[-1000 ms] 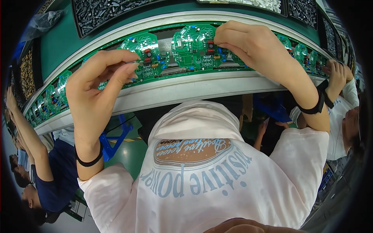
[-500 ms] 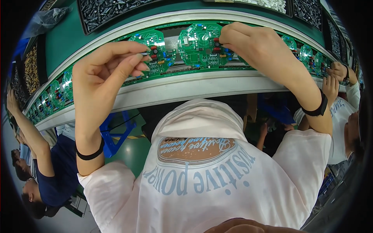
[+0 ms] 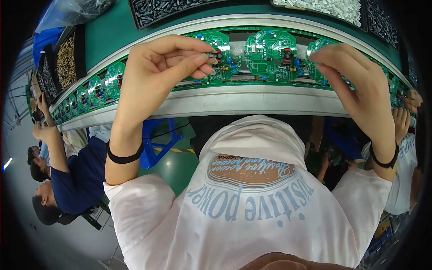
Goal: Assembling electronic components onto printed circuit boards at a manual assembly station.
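Note:
My left hand (image 3: pixel 155 74) is over a green circuit board (image 3: pixel 222 41) in the rail, its thumb and fingertips pinched together beside the board's red and black parts. Whatever sits in that pinch is too small to name. To the right, my right hand (image 3: pixel 360 83) hovers at another circuit board (image 3: pixel 313 47), thumb and forefinger drawn close; motion blur hides what is between them. Between my hands lies a circuit board (image 3: pixel 265 51) carrying red, blue and banded components, touched by neither hand.
A pale metal rail (image 3: pixel 252 100) runs across, with more boards (image 3: pixel 114 81) leftward. Beyond it stand trays of black parts (image 3: pixel 166 10), white parts (image 3: pixel 321 9) and yellowish parts (image 3: pixel 66 60). Co-workers sit at both sides; one co-worker's hand (image 3: pixel 411 100) is at the rail, far right.
My right hand has pulled away from the middle board's red parts, moving right to the neighbouring board. My left hand stays at the same board. The whole view has shifted leftward.

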Available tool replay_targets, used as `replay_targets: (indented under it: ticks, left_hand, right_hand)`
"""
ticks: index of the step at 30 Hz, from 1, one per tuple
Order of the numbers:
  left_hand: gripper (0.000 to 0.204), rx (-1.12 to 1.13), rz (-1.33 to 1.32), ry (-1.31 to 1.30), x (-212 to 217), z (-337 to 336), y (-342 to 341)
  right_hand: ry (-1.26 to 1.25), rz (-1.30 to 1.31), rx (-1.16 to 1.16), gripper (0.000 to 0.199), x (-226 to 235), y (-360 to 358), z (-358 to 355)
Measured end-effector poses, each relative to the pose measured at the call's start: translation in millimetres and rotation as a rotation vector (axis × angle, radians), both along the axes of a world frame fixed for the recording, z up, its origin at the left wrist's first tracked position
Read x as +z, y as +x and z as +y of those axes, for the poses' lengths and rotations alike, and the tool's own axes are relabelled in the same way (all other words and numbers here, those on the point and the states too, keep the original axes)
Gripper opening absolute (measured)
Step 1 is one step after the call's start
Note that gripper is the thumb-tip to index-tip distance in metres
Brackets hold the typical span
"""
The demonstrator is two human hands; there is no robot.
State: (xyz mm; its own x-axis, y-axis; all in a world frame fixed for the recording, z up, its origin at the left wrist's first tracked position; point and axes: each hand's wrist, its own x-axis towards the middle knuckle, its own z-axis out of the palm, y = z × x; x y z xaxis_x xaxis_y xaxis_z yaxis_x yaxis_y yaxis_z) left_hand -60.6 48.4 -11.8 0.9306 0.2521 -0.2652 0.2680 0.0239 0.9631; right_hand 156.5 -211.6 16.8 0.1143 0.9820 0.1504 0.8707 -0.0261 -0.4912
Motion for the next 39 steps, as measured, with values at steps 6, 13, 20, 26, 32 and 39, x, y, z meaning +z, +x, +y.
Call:
replay_targets:
  ticks: [6, 13, 20, 26, 32, 39]
  left_hand:
    - [0.018, 0.011, 0.045, 0.109, 3.1, -5.6, 6.2]
    - [0.010, -0.065, 0.036, 0.546, 7.4, -16.8, 20.8]
    - [0.008, -0.278, -0.182, 1.038, -5.8, -10.8, 38.4]
    - [0.011, -0.453, 0.002, 0.968, 1.3, 0.1, 52.0]
    - [0.010, -0.495, 0.043, 0.850, 6.2, -0.5, 57.8]
    - [0.009, -0.481, 0.025, 0.859, 5.7, -0.9, 55.6]
  right_hand:
    - [0.055, 0.176, -0.145, 0.019, -3.3, -20.9, -26.4]
    - [0.289, 0.224, -0.369, 0.020, -50.9, -37.6, -49.5]
    - [0.468, 0.283, -0.506, 0.020, -88.2, -43.9, -55.8]
    - [0.500, 0.290, -0.494, 0.021, -89.2, -40.8, -56.6]
    - [0.486, 0.255, -0.499, 0.021, -88.1, -42.1, -57.7]
    - [0.483, 0.294, -0.524, 0.019, -87.7, -44.1, -57.3]
